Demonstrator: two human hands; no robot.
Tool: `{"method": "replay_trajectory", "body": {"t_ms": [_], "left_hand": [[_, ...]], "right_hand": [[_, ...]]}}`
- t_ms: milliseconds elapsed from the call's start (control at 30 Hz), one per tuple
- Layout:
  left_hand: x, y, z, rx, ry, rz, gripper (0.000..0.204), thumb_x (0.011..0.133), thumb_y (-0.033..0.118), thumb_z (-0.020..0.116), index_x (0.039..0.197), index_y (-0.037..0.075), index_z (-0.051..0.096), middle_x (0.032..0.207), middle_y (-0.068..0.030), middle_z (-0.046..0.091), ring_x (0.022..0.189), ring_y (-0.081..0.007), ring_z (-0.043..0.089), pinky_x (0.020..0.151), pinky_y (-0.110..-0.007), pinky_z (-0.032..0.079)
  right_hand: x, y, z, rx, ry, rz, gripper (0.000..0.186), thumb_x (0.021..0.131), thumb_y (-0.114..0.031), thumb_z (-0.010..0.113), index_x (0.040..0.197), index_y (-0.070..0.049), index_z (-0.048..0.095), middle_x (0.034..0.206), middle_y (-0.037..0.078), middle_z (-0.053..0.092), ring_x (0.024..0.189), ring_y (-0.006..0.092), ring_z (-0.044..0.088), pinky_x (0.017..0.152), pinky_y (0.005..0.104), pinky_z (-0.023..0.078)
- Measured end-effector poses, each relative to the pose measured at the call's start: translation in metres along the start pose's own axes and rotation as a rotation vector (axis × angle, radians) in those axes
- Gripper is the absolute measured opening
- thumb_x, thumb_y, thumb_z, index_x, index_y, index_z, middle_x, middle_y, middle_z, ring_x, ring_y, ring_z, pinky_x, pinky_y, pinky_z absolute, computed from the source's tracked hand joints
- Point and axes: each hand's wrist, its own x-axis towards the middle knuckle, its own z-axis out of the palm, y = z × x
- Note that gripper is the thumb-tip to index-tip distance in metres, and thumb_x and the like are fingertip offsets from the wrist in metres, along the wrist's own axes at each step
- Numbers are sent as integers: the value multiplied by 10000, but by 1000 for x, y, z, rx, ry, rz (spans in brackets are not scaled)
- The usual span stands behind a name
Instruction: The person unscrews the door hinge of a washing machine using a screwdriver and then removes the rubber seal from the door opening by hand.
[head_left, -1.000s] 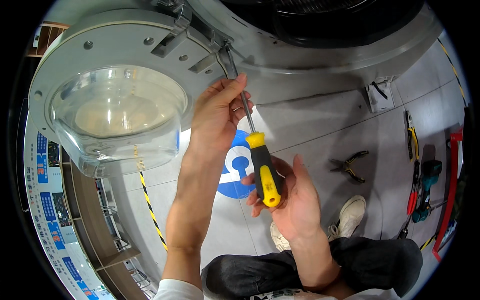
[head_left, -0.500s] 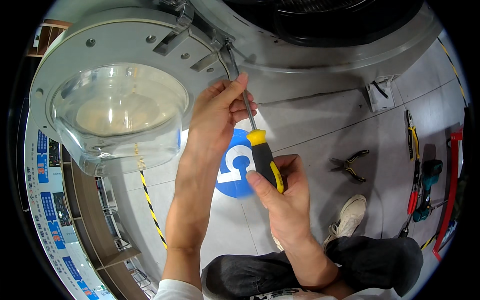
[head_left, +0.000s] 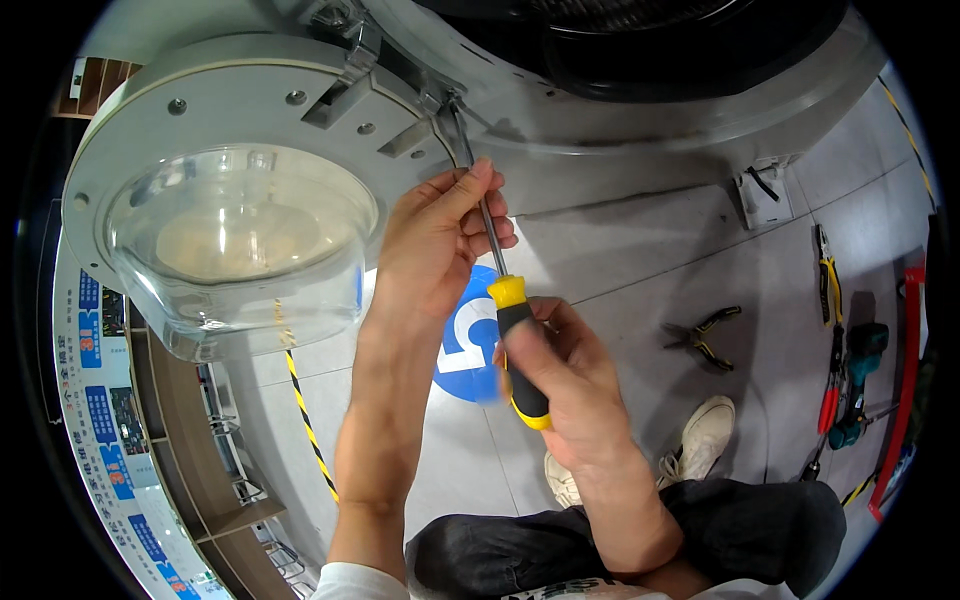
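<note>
A screwdriver (head_left: 522, 365) with a black and yellow handle slants up to the hinge (head_left: 440, 98) of a washing machine's round door (head_left: 230, 85). My right hand (head_left: 580, 385) is closed round its handle, the thumb smeared by motion. Higher up, my left hand (head_left: 440, 225) pinches the metal shaft between thumb and fingers. The tip meets the hinge by the machine's front panel (head_left: 640, 135); the screw itself is too small to make out. The door hangs open at the left, its clear glass bowl (head_left: 240, 250) facing me.
On the tiled floor to the right lie black and yellow pliers (head_left: 703, 337), a longer cutting tool (head_left: 828, 275) and a green power drill (head_left: 858, 385). A red frame (head_left: 905, 390) stands at the far right. Wooden shelving (head_left: 190, 440) lines the left. A small open flap (head_left: 765, 195) sits low on the machine.
My right hand has turned the screwdriver handle, and its fingers have shifted round it. The left hand stays on the shaft. The whole view has moved slightly.
</note>
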Motion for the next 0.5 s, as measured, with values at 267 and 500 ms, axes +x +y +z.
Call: {"method": "replay_trajectory", "body": {"t_ms": [267, 500], "left_hand": [[-14, 8, 26, -74, 152, -29, 240, 917, 250, 569, 972, 19, 599, 738, -17, 562, 618, -115, 560, 606, -253, 505], [-8, -1, 2, -76, 140, -16, 227, 918, 261, 569, 905, 34, 576, 762, -27, 576, 649, -127, 586, 638, -267, 520]], "right_hand": [[7, -15, -8, 184, -153, 236, 251, 915, -206, 576, 1052, 2, 550, 885, 107, 639, 763, 172, 637, 731, 295, 524], [16, -11, -2, 257, -219, 273, 262, 931, -208, 542, 1079, 7, 528, 900, 154, 640, 725, 189, 636, 713, 280, 532]]}}
